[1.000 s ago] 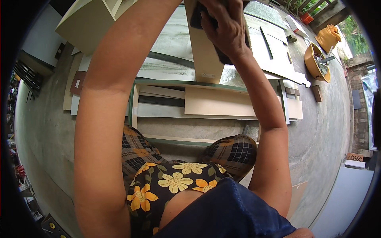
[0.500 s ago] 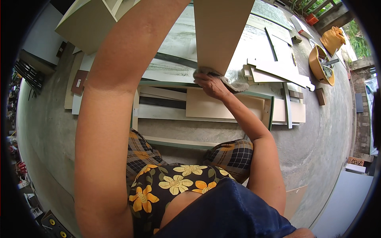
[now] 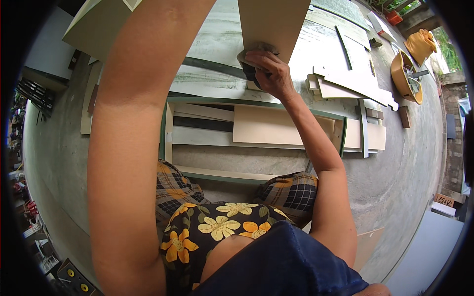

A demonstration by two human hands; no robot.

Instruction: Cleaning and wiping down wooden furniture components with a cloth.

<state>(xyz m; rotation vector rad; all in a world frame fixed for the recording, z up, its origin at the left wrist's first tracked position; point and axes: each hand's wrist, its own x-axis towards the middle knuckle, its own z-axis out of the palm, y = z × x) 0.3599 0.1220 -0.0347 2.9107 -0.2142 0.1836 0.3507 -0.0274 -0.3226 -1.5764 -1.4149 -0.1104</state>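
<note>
A long beige board rises in front of me and runs out past the top edge. My right hand is closed around a grey cloth and presses it against the lower part of the board's face. My left arm reaches up and forward, but the hand lies beyond the top edge, so what it touches is hidden. Between my knees and the board lies a rectangular wooden frame with green edges.
Several pale boards are stacked at the right. Beyond them stands a yellow tub with tools, beside an orange sack. A beige box-shaped cabinet stands at the upper left. A whitish, smeared sheet lies under the board.
My right hand has slid upward along the board with the cloth, which is now bunched under the fingers instead of trailing to the right. My left arm has shifted slightly left.
</note>
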